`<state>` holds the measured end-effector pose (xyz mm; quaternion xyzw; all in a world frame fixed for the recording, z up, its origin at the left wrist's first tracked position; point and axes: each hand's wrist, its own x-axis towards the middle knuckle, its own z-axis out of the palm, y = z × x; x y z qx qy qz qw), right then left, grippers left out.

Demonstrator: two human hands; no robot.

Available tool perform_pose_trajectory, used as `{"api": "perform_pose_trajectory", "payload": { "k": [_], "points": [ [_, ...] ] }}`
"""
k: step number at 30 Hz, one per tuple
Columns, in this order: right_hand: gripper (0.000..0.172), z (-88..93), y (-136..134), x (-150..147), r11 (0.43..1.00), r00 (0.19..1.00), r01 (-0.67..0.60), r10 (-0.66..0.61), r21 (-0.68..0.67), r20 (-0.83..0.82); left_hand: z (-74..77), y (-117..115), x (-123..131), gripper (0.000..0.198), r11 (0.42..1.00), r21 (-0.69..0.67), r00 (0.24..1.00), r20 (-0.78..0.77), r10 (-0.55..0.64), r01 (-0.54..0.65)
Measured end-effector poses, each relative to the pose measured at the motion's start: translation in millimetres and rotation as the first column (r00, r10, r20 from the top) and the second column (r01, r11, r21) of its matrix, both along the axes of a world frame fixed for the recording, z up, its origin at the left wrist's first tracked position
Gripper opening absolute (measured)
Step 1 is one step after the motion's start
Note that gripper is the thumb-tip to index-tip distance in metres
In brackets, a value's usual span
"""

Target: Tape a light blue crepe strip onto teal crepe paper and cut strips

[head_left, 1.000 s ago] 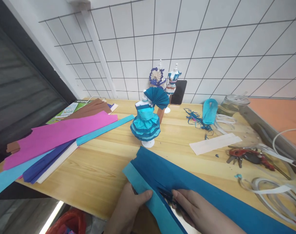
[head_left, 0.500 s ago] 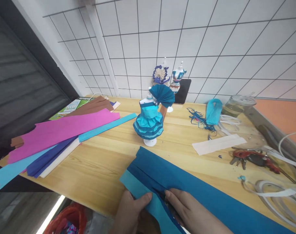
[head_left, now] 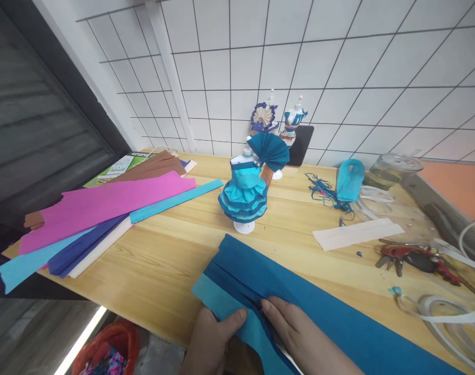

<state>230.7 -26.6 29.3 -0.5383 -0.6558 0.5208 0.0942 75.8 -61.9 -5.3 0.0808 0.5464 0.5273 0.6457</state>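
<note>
"What was at the far left?"

"A spread of coloured papers, with a pink sheet uppermost near the middle. They lay slanted toward the back, I'd say to leave the front of the wooden table free for the hands. Below its edge a red bin held scraps, handy for offcuts."

"And the left hand?"

"It was closed on a turquoise layer, thumb flat on top and fingers tucked out of sight beneath, probably to keep that edge steady. I couldn't tell whether the layer was joined to the dark blue sheet beside it."

"Where was that sheet?"

"At the near edge, running from just in front of the small dress form down to the lower right. The form stood upright behind it, likely there to be in view."

"And the right hand?"

"Its fingers were bunched around a dark tool, mostly hidden; how far its blades gaped, if it had blades, I couldn't tell. Farther right lay a white strip, then keys, pushed aside, it seemed, for elbow room."
</note>
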Motion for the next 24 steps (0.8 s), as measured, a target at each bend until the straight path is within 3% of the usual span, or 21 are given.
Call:
{"api": "perform_pose_trajectory", "payload": {
  "k": [13,24],
  "points": [
    [0.044,-5.6,1,-5,0.999,1.0,0.026,-0.026,-0.04,0.006,-15.6,-4,-2,0.052,1.0,0.007,0.995,-0.091,-0.03,0.03],
    [0.043,-8.9,1,-5,0.999,1.0,-0.009,0.008,-0.03,-0.029,-6.4,-6,-4,0.051,0.998,0.007,0.994,-0.094,-0.059,0.06]
  ]
}}
